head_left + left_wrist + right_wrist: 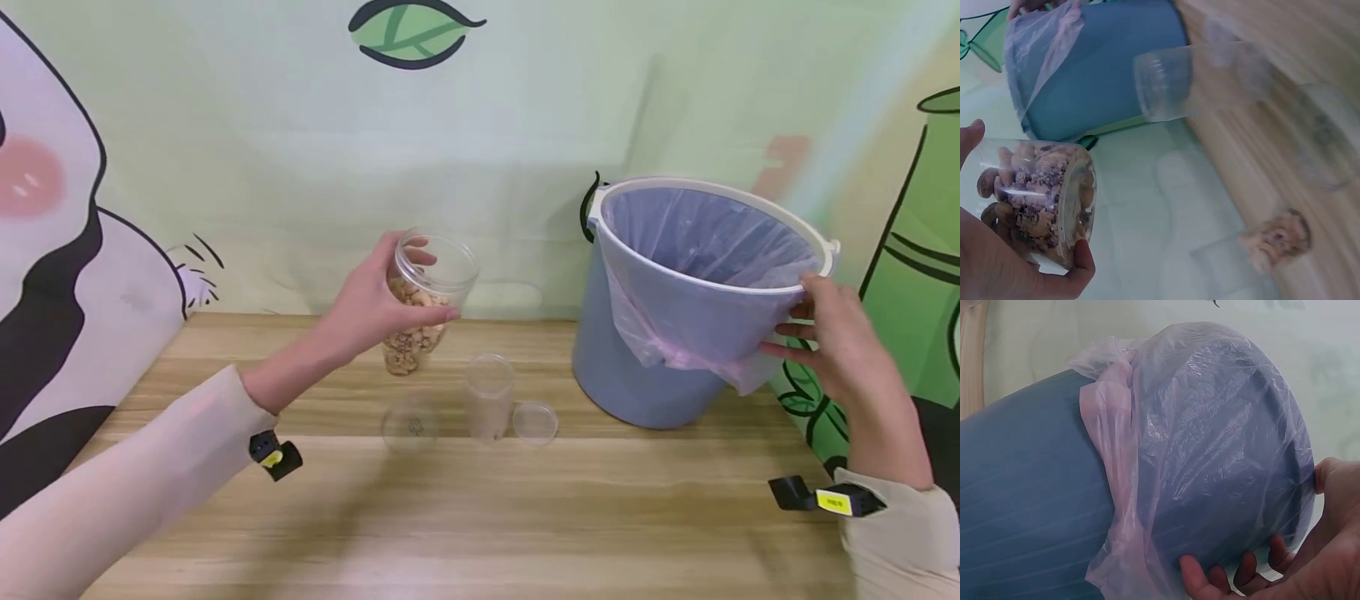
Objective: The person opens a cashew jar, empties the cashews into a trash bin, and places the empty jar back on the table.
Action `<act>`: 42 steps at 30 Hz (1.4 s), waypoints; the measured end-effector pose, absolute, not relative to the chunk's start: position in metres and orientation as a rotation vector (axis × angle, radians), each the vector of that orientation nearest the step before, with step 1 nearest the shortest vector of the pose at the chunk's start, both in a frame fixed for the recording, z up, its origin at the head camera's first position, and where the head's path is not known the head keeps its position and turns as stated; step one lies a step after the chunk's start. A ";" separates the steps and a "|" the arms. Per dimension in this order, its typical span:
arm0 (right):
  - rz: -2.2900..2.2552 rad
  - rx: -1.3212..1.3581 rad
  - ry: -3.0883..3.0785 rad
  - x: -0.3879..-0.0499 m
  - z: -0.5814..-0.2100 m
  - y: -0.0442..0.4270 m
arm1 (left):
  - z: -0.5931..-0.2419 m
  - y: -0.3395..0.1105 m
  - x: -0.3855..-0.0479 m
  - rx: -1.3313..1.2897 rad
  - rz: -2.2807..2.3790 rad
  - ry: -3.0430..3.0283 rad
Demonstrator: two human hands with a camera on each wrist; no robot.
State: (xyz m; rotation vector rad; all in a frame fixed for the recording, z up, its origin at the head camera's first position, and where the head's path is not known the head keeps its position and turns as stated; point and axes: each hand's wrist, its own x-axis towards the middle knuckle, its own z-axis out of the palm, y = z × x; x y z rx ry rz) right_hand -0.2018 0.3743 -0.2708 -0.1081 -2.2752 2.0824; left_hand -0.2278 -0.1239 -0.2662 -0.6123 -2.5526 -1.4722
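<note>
My left hand point(382, 292) grips a clear plastic jar point(1041, 197) part-filled with nuts, tilted and raised above the table. Its mouth has no lid on. Past it, a second clear container of nuts point(1275, 240) stands on the table. To the right, my right hand point(851, 358) holds the rim of a blue-grey bucket point(645, 379). The thumb lies on the white rim and the fingers curl along the outside. A translucent pinkish bag point(1210, 425) lines the bucket and folds over its rim, knotted or bunched on the outer wall.
A clear container point(489, 400) stands between the jar and the bucket. Two clear lids lie on the wooden table point(525, 517), a small lid point(536, 423) and a larger lid point(410, 427). A printed cloth backdrop point(300, 150) rises behind the table.
</note>
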 end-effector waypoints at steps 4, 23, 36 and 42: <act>2.056 -0.109 -2.273 -0.202 -0.269 0.370 | -0.255 -0.112 -0.237 -0.619 -1.479 -2.507; 2.001 -0.167 -2.383 -0.212 -0.256 0.347 | -0.216 -0.054 -0.253 -0.698 -1.480 -2.346; 2.119 -0.204 -2.270 -0.202 -0.268 0.355 | -0.193 -0.022 -0.268 -0.671 -1.159 -2.529; 2.037 -0.215 -2.293 -0.197 -0.270 0.360 | -0.177 -0.004 -0.272 -0.672 -0.986 -2.671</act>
